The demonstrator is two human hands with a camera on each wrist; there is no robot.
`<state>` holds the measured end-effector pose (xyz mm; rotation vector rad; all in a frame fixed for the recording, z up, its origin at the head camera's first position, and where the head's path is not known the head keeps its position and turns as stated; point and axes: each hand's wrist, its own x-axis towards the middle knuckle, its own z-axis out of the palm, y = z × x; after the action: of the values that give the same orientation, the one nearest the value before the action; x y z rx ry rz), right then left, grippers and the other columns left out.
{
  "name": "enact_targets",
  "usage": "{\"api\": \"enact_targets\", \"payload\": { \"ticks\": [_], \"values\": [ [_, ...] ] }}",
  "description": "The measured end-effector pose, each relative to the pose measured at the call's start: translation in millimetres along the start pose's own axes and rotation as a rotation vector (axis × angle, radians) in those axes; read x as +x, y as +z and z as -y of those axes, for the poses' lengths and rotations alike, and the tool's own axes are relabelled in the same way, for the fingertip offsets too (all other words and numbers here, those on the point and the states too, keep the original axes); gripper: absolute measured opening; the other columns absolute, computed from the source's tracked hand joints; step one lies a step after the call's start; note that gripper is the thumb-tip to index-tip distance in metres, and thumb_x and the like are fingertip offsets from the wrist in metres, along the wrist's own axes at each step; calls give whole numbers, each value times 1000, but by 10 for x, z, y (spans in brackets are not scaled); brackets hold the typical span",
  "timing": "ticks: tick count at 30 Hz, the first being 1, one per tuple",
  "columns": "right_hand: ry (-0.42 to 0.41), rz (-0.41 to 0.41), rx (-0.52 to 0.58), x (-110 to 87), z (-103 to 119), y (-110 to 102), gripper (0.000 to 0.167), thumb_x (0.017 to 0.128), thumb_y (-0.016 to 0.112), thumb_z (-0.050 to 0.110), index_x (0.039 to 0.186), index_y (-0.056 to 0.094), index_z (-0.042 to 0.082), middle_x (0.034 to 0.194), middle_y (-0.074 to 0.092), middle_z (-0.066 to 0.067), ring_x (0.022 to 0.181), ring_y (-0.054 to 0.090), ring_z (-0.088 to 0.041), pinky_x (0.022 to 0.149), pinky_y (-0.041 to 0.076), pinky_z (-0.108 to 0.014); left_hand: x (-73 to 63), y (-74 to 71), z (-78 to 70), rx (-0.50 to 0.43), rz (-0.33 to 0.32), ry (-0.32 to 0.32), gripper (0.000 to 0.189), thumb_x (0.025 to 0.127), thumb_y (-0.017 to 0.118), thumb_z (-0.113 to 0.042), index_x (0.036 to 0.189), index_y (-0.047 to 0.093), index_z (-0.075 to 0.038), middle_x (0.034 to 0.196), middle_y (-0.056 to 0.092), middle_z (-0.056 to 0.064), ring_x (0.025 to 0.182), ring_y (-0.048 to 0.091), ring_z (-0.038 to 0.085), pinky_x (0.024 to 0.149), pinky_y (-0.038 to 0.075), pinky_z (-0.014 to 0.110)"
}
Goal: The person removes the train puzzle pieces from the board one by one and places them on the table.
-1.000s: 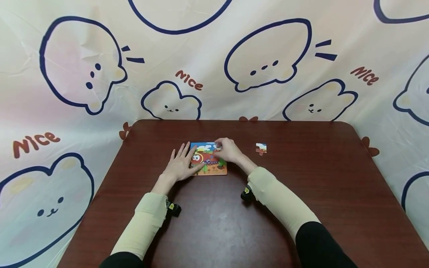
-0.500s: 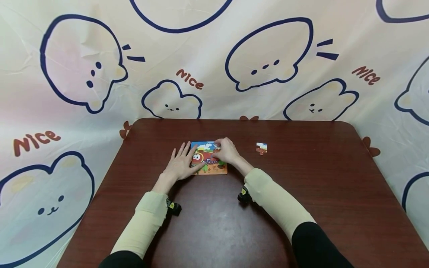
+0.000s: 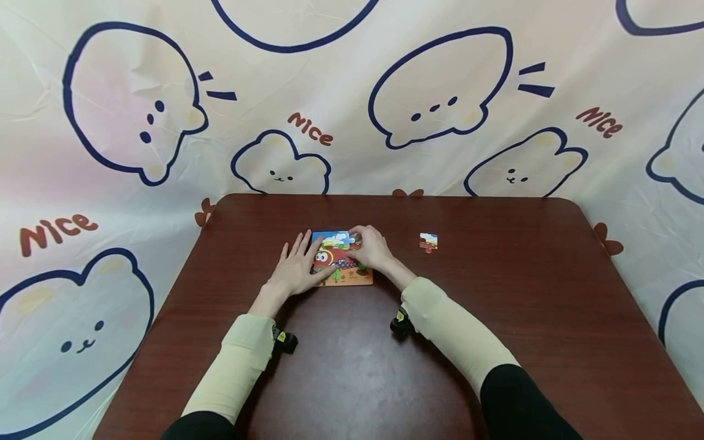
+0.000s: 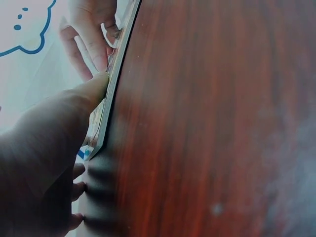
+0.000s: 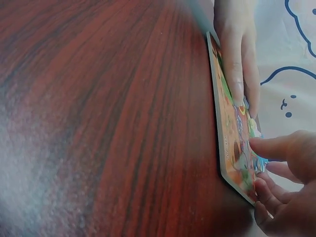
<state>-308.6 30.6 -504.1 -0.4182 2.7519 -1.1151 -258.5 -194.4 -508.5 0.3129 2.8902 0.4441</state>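
Observation:
A small jigsaw puzzle (image 3: 352,279) with a bright cartoon picture lies on the brown table. My left hand (image 3: 294,269) rests on its left side with fingers spread, the thumb reaching over the lower part. At the upper right corner, my right hand (image 3: 374,249) pinches a puzzle piece (image 5: 256,162) between thumb and curled fingers; most of that piece is hidden by the hand. A darker patch of the board shows beside the fingertips there. The left wrist view shows the puzzle board (image 4: 114,74) edge-on, with the left thumb on top.
One loose puzzle piece (image 3: 429,241), blue and white above with an orange-brown tab, lies on the table right of the board. A patterned cloth (image 3: 352,91) hangs behind the table (image 3: 352,360). Each wrist wears a small black camera (image 3: 285,342).
At the upper right corner, the blue picture has given way to a darker patch beside the right fingertips. The right hand has shifted slightly left; the left hand has stayed in place.

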Motion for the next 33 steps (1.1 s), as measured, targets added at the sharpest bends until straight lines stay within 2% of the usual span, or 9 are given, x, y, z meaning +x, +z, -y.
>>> {"api": "enact_targets", "payload": {
  "ticks": [8,12,20,23,28,33],
  "values": [
    [2,-7,44,14,16,4,51,98,86,17,145,69,8,116,71,-12,106,68,-28,96,57,-47,-7,10,16,-45,-48,48,92,106,60,-67,178,24,-22,188,3,13,175,5,35,138,3,71],
    [-13,-10,79,30,26,9,51,98,85,15,146,67,7,114,76,-12,104,73,-28,97,61,-46,-6,16,18,-50,-41,67,85,107,59,-65,177,27,-28,188,5,11,176,4,33,138,2,72],
    [-17,-33,222,42,21,-2,42,96,85,7,136,69,3,117,76,-18,95,75,-30,82,64,-37,5,21,5,-40,-29,61,83,108,56,-66,177,27,-30,188,6,12,176,4,34,137,1,72],
    [-13,-35,244,44,20,0,43,97,85,9,136,69,3,118,77,-18,98,76,-30,84,64,-37,7,24,5,-36,-23,57,83,108,56,-66,177,26,-30,188,6,12,176,4,34,138,1,72],
    [-25,-43,264,37,26,16,40,97,85,10,134,70,3,115,80,-18,105,77,-32,94,65,-44,3,29,9,-35,-17,55,83,108,56,-66,177,25,-30,188,5,12,176,3,34,137,1,73],
    [-31,-67,280,39,28,27,37,98,84,9,131,70,2,114,81,-18,105,77,-33,98,64,-47,2,34,14,-37,-15,58,84,108,55,-66,177,25,-30,188,5,12,176,3,35,137,2,73]
  ]
}}
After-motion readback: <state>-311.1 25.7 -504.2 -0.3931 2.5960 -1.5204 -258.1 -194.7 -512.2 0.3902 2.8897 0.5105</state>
